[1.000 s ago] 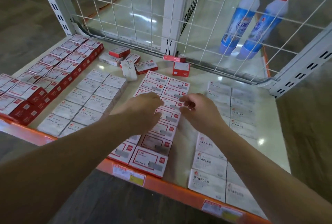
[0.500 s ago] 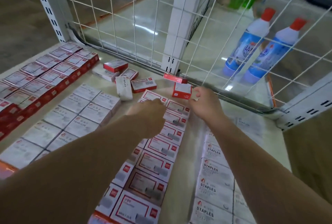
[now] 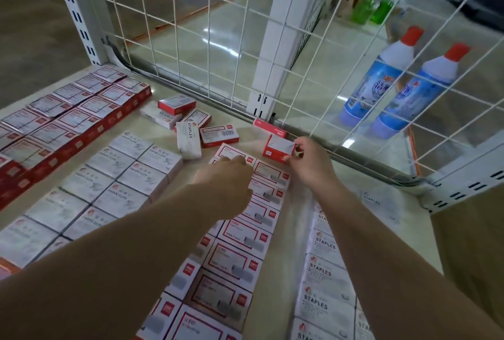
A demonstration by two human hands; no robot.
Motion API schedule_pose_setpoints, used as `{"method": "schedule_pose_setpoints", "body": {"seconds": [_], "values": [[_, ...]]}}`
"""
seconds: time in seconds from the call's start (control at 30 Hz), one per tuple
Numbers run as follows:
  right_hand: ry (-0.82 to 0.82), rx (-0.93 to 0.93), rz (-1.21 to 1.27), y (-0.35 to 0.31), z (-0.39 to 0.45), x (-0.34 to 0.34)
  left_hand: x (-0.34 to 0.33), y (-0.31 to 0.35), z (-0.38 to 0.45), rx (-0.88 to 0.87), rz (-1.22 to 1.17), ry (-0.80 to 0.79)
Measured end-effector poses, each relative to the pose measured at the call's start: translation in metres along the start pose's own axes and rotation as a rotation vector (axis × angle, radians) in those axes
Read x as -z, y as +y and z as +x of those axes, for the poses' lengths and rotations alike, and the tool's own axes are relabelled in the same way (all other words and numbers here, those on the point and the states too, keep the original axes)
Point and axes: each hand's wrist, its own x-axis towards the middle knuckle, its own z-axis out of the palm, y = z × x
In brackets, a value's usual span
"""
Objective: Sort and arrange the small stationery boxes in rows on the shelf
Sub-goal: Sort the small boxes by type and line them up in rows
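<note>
So the glossy beige shelf (image 3: 354, 176) is covered in rows of small flat cardboard boxes, white PAPER CLIPS ones (image 3: 109, 184) on the left and red-framed ones (image 3: 234, 255) down the middle. Left hand (image 3: 226, 181) rests on the far end of that middle row, fingers curled under so I can't tell the grip. Right hand (image 3: 308, 162) pinches a little red-and-white box (image 3: 278, 148) at the far edge by the white wire grid (image 3: 210, 39).

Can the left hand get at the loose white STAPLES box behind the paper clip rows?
Probably yes: the left hand rests just right of the white STAPLES box, with only bare shelf between.
</note>
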Motion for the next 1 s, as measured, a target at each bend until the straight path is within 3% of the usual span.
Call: {"method": "schedule_pose_setpoints", "body": {"seconds": [0.27,0.47,0.7,0.83,1.0], "values": [[0.086,0.004,-0.009,0.017,-0.026,0.022,-0.003,0.015,-0.026,0.020,-0.079,0.120],[0.005,0.018,0.158,0.024,-0.084,0.054,-0.002,0.025,-0.054,0.051,-0.307,0.232],[-0.125,0.083,0.244,0.026,-0.131,0.063,-0.013,0.043,-0.071,-0.130,-0.297,0.290],[-0.118,0.052,0.317,0.023,-0.138,0.060,-0.015,0.054,-0.075,-0.181,-0.356,0.364],[-0.136,0.000,0.493,0.026,-0.145,0.062,-0.011,0.052,-0.077,-0.122,-0.449,0.281]]}}
